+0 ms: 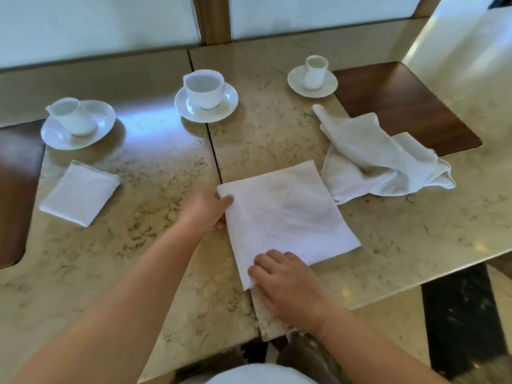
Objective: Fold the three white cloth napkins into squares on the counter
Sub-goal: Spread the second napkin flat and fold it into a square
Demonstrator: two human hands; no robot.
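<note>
A white napkin (pixel 285 214) lies flat in the middle of the marble counter (pixel 155 173), folded into a long rectangle. My left hand (pixel 206 210) grips its far left corner, thumb on top. My right hand (pixel 285 284) pinches the near left corner, fingers curled on the cloth. A second napkin (pixel 80 193) sits folded into a small square at the left. The third napkin (pixel 376 159) lies crumpled and unfolded at the right, touching the rectangle's far right edge.
Three white cups on saucers stand along the back: a jug-like one (pixel 74 117) at left, a teacup (pixel 205 90) in the middle, a small cup (pixel 314 72) at right. Dark wooden insets (pixel 401 103) flank the counter. The counter's front edge (pixel 415 289) runs near my right wrist.
</note>
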